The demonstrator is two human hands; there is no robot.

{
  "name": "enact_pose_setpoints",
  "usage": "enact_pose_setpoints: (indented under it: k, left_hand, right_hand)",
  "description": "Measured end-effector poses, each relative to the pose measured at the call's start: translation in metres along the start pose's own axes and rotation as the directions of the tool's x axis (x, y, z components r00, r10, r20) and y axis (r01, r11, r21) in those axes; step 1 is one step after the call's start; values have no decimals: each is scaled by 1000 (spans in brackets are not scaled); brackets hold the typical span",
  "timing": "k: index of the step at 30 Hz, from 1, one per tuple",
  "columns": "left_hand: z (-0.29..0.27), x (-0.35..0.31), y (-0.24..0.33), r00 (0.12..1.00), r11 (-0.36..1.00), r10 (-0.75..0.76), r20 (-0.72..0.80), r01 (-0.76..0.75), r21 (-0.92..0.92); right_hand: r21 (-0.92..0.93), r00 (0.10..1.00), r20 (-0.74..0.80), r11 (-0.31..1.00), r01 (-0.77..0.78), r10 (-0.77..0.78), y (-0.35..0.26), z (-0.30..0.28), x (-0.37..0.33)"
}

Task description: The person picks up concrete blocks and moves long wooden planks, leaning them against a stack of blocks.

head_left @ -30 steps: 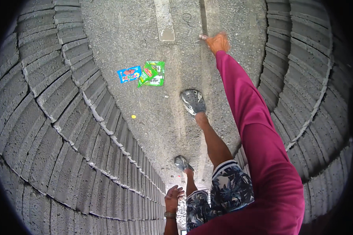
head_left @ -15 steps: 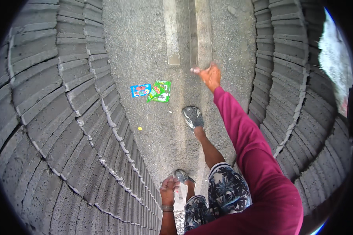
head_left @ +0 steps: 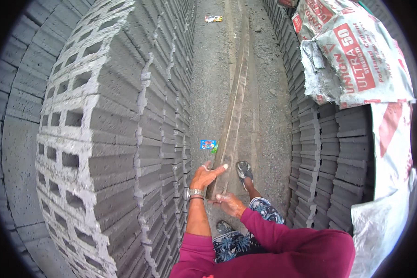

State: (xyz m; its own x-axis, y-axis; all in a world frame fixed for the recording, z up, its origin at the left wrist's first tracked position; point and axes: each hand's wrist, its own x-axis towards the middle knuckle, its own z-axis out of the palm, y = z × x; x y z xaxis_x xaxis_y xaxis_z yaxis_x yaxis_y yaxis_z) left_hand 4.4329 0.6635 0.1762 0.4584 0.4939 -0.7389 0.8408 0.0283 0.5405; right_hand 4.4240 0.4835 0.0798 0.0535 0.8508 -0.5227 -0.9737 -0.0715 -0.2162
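Observation:
A long, narrow, dirt-stained wooden plank [head_left: 233, 123] stretches away from me up the passage, its near end raised at my body. My left hand [head_left: 205, 180] is closed round the plank's left side, thumb over the top face. At the near end my right hand [head_left: 230, 204] grips it, thumb on top and fingers underneath, partly hidden. Beside the plank, on the ground to the left, lie a blue wrapper [head_left: 208, 144] and a green wrapper [head_left: 214, 148], the green one partly covered by the plank.
Stacked grey concrete hollow blocks [head_left: 118, 134] wall in the left side. More stacked blocks [head_left: 306, 162] line the right, with white and red cement sacks [head_left: 356, 51] on top. Farther up the gritty ground [head_left: 213, 74] lies another wrapper [head_left: 213, 19].
Both hands were free and apart; now they hold the plank's near end, lifted from the ground. My view has tilted up, showing more of the passage, the block tops and the sacks.

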Motion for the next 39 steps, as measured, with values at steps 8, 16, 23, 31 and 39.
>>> enact_pose_setpoints:
  k: [8,16,23,31,39]
  left_hand:
    - [5,-188,-131,979,896,-186,-78,202,394]
    - [55,-407,-287,854,855,-516,-71,518,23]
    - [63,-537,-198,853,909,-386,-351,416,10]
    - [86,-587,-242,618,718,-466,-633,682,138]
    - [150,-722,-318,364,610,-341,-867,787,90]
  right_hand:
    - [-844,871,39,482,-234,490,145,27,-97]
    - [-301,869,-491,924,-235,61,-97,-82,-47]
    - [-556,723,-644,802,-217,-251,-245,-88,100]
    - [-407,915,-394,909,-87,-89,-193,-127,139]
    - [-410,958,-283,909,-66,-58,-82,-99,35]
